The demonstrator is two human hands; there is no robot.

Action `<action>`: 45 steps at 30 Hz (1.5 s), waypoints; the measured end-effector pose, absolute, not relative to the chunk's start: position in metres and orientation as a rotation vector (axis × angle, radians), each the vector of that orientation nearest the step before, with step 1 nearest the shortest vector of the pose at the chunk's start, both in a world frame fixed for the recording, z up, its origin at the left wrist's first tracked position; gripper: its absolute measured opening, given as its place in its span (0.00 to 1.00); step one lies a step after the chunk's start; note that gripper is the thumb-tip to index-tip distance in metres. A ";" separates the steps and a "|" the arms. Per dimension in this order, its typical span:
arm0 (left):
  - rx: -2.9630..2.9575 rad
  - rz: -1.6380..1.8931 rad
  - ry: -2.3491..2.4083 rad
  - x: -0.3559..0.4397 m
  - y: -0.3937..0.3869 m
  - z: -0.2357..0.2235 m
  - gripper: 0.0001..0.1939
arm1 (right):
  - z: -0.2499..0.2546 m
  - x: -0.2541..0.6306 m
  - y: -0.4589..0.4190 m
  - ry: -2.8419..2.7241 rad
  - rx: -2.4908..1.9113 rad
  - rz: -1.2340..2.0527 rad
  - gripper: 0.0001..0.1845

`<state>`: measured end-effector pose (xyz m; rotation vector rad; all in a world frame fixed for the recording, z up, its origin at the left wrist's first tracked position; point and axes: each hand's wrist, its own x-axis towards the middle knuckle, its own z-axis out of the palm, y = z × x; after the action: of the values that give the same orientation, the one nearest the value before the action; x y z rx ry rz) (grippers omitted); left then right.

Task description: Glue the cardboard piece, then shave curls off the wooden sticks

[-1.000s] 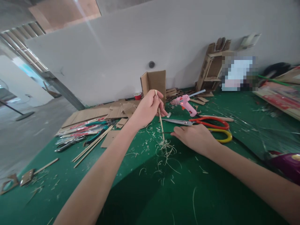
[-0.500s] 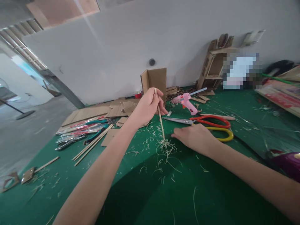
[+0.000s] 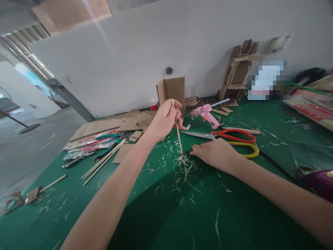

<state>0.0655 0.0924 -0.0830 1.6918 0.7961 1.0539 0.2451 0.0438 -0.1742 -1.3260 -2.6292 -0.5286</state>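
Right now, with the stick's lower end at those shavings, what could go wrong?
The thin dark tool in the right hand is at the stick near its lower end; if sharp, it might slip. The right hand is also close to the scissors and could nudge them. The pink glue gun shows a lit spot, so its nozzle may be hot.
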 end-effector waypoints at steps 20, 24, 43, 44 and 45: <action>1.432 1.217 0.629 0.081 0.094 -0.098 0.13 | -0.172 0.240 0.046 -2.512 -1.394 -0.504 0.19; 1.422 1.212 0.619 0.080 0.094 -0.097 0.13 | -0.170 0.242 0.044 -2.611 -1.317 -0.525 0.19; 1.342 1.220 0.591 0.080 0.091 -0.096 0.14 | -0.169 0.237 0.038 -2.497 -1.395 -0.697 0.18; 1.346 1.223 0.585 0.080 0.091 -0.096 0.14 | -0.170 0.237 0.038 -2.495 -1.414 -0.686 0.18; 1.349 1.227 0.574 0.080 0.092 -0.097 0.14 | -0.171 0.237 0.039 -2.514 -1.419 -0.670 0.18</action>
<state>0.0797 0.0915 -0.0966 1.3491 0.5736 1.2272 0.2367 0.0387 -0.1707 -1.4188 -2.5135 -0.6699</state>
